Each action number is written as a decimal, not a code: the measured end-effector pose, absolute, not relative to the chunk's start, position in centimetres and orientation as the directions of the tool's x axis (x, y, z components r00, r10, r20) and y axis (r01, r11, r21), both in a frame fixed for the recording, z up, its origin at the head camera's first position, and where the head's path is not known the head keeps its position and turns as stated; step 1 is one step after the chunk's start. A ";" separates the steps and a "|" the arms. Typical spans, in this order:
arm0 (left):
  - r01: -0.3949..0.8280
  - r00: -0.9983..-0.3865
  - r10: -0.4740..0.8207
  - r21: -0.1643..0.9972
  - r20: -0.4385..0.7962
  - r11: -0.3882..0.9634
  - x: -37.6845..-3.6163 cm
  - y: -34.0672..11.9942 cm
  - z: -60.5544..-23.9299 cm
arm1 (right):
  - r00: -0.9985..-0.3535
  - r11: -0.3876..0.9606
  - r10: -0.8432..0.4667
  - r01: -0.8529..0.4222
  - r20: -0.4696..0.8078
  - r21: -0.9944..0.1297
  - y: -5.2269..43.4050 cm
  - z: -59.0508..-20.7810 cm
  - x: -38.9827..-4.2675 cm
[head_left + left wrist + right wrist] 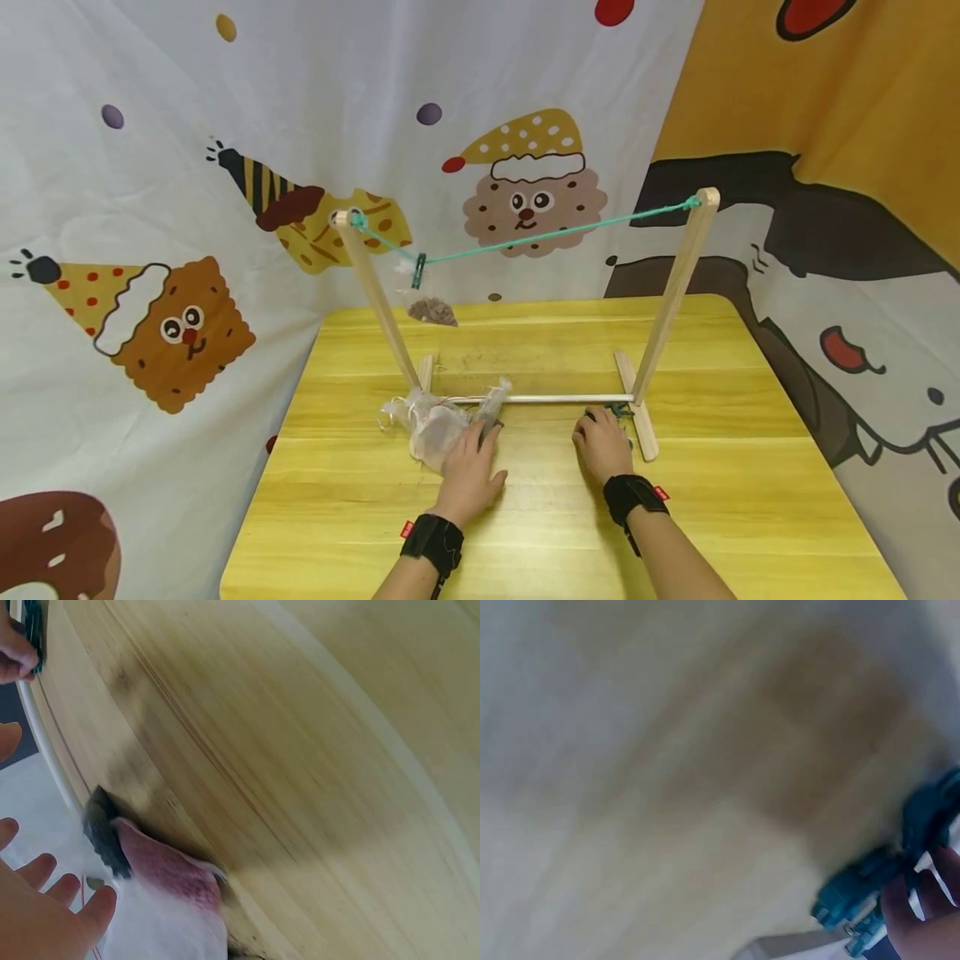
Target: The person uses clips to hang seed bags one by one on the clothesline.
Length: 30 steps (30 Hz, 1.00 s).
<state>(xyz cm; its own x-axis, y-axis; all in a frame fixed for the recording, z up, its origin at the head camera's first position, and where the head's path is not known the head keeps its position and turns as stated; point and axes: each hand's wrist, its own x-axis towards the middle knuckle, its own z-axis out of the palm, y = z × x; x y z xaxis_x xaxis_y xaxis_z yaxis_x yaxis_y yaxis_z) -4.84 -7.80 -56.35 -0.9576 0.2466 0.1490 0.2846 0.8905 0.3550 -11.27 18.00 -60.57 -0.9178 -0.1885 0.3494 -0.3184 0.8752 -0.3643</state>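
My left hand [471,475] reaches over small clear plastic bags [442,429] at the left front of the wooden frame. Its fingers are spread, with fingertips close to the bags. In the left wrist view one bag [169,874] shows purplish contents, and a dark grey piece [105,836] lies beside it. With bent fingers my right hand [606,450] pinches at a green clothespin [855,889] in a small pile by the frame's right foot. Its thumb is hidden in the right wrist view. Another green clothespin [419,271] holds a bag of brown bits [432,311] on the line.
A teal string [555,236] runs between two wooden posts [677,292], sagging at the left clip. A white rod [570,399] joins their feet low over the yellow wooden table [540,533]. Behind stands a printed cloth [360,83].
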 end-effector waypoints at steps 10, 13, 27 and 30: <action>0.304 -0.952 0.267 0.364 0.148 0.880 -4.7 -6.3 -55.9 | -0.944 0.841 -0.183 -0.295 0.274 -0.453 16.4 -58.5 -11.8; 0.310 -0.951 0.271 0.390 0.152 0.867 -4.8 -5.9 -55.6 | -0.959 0.840 -0.166 -0.260 0.232 -0.477 15.7 -57.6 -11.8; 0.199 -0.980 0.171 0.546 0.102 0.814 -5.1 -3.5 -54.2 | -0.995 0.580 -0.079 -0.095 0.059 -0.809 12.4 -53.5 -11.5; 0.192 -0.981 0.158 0.558 0.109 0.807 -5.2 -3.2 -54.1 | -0.996 0.533 -0.081 -0.077 0.040 -0.843 11.8 -53.2 -11.4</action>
